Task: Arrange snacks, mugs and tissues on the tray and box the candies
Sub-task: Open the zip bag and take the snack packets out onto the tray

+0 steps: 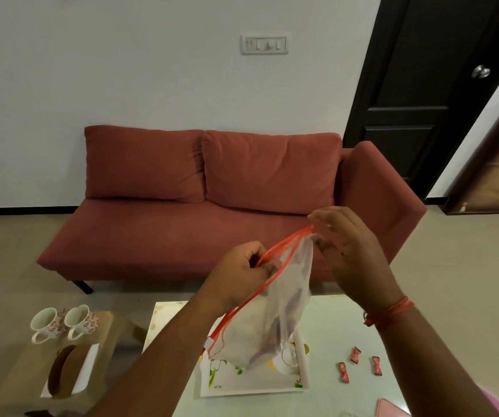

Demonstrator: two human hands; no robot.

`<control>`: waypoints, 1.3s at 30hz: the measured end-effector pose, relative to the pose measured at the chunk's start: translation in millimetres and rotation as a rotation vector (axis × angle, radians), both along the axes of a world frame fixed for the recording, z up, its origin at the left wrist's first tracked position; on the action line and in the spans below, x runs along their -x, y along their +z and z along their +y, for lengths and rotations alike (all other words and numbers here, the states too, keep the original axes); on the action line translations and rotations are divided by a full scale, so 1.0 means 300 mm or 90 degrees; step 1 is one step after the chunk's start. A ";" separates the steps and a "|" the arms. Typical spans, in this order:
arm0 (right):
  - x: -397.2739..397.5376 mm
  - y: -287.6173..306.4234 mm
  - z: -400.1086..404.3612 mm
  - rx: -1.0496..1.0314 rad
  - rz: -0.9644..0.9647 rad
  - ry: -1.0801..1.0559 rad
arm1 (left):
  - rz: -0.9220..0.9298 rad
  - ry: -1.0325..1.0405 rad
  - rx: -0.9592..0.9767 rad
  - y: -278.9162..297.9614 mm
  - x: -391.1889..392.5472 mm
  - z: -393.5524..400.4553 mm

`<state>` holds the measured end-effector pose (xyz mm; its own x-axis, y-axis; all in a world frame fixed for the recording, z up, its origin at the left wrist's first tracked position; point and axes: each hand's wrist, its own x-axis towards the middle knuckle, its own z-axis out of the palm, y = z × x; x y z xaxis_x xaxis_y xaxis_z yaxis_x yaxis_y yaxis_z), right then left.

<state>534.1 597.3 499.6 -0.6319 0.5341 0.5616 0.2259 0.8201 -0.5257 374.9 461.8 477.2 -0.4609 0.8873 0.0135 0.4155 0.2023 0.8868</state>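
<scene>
A clear zip bag [275, 314] with a red seal hangs over the white floral tray [251, 383]; pale and purplish snacks show inside it. My left hand [242, 272] pinches the near end of the seal. My right hand [350, 251] holds the far corner, fingers spread. Three red wrapped candies [359, 364] lie on the table to the right of the tray. Two floral mugs [64, 323] and a tissue holder [67, 371] with white tissues stand on a low wooden stool at the left.
A glass-topped table [347, 326] carries the tray and candies. A pink box edge [392, 409] shows at the bottom right. Behind stands a red sofa [212, 200], with a dark door [422, 85] at the right.
</scene>
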 end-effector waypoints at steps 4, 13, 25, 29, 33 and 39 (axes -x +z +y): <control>0.017 0.002 -0.112 -0.159 -0.050 0.129 | -0.184 0.007 -0.020 0.004 -0.001 0.010; 0.049 -0.124 -0.155 -0.141 -0.264 0.187 | -0.257 0.078 -0.040 -0.006 0.027 -0.004; 0.038 -0.185 -0.130 -0.204 -0.596 0.211 | 0.161 0.261 -0.052 -0.033 0.179 -0.019; 0.023 -0.167 -0.164 -0.188 -0.724 0.217 | 0.238 0.218 -0.048 -0.088 0.179 -0.014; 0.031 -0.048 -0.209 -0.215 -0.576 0.167 | 0.269 0.162 -0.052 -0.110 0.135 0.000; 0.175 0.042 -0.297 -0.203 -0.333 0.150 | 0.205 0.118 0.006 -0.082 0.101 0.028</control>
